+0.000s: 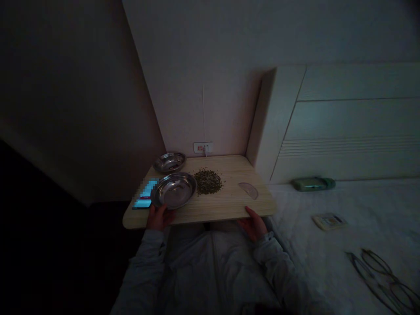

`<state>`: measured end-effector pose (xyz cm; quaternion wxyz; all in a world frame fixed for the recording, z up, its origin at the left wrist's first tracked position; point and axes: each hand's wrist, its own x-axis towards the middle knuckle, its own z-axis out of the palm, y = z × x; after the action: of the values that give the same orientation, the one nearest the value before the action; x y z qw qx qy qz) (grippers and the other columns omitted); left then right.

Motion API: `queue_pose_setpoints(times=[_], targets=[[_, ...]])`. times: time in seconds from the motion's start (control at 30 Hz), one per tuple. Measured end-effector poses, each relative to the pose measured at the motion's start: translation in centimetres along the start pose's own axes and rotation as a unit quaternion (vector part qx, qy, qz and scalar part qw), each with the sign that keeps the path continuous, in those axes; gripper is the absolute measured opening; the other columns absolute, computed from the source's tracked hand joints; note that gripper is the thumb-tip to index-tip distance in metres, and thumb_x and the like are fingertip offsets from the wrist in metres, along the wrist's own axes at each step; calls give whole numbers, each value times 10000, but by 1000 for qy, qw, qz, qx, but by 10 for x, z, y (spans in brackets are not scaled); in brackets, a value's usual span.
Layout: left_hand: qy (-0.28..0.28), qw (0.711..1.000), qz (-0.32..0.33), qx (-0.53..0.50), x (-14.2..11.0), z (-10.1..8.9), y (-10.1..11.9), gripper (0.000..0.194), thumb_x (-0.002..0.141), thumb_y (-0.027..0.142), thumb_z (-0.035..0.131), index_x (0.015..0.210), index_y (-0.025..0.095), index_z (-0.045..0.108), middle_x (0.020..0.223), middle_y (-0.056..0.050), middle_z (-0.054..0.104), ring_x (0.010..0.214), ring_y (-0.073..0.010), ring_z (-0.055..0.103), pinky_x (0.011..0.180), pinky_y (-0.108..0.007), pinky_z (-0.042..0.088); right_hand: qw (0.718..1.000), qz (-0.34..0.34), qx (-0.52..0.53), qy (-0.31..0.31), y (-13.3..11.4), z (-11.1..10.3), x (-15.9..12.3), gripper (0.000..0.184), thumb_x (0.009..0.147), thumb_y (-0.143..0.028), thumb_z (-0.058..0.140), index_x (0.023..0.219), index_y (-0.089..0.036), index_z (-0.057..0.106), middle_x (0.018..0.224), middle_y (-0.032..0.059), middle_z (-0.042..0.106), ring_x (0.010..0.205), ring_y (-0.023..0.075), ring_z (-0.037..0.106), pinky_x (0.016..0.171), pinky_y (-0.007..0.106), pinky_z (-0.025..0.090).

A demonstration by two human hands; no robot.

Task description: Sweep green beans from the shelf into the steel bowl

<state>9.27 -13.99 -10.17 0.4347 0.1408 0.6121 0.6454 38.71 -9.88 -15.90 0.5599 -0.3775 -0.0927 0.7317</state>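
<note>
sleeves [144,262] are reaching the tabletop [226,209]. curled left hand [159,218] is gripping its nearer steel bowl [175,192]; loosely curled right hand [254,225] is clasping its front edge.

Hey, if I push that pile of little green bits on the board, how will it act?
The pile will probably spread rather than move as one, since strays already ring it. Bits may slide easily on the smooth-looking board, and perhaps spill, as no raised rim shows.

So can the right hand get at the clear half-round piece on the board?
Probably yes: the right hand grips the near edge of the board, close to the half-round piece, with only bare wood between; it would first have to let go.
</note>
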Motion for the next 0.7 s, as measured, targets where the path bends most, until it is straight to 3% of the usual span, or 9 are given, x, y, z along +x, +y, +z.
queue_pose_setpoints(times=[0.27,0.7], targets=[[7,1000,9,-4,2,0,-5,413,707,171,587,1088,279,466,942,-27,577,530,-124,620,523,-307,537,1000,-6,9,-3,1,-1,1,221,686,-122,610,890,-199,574,767,-13,695,653,142,653,563,262,584],[22,1000,-3,15,-1,2,1,357,730,174,540,1062,270,453,1002,-27,556,525,-110,620,509,-277,531,1000,10,6,5,2,-2,2,199,710,-129,597,894,-200,576,758,-8,691,626,146,648,561,280,579]])
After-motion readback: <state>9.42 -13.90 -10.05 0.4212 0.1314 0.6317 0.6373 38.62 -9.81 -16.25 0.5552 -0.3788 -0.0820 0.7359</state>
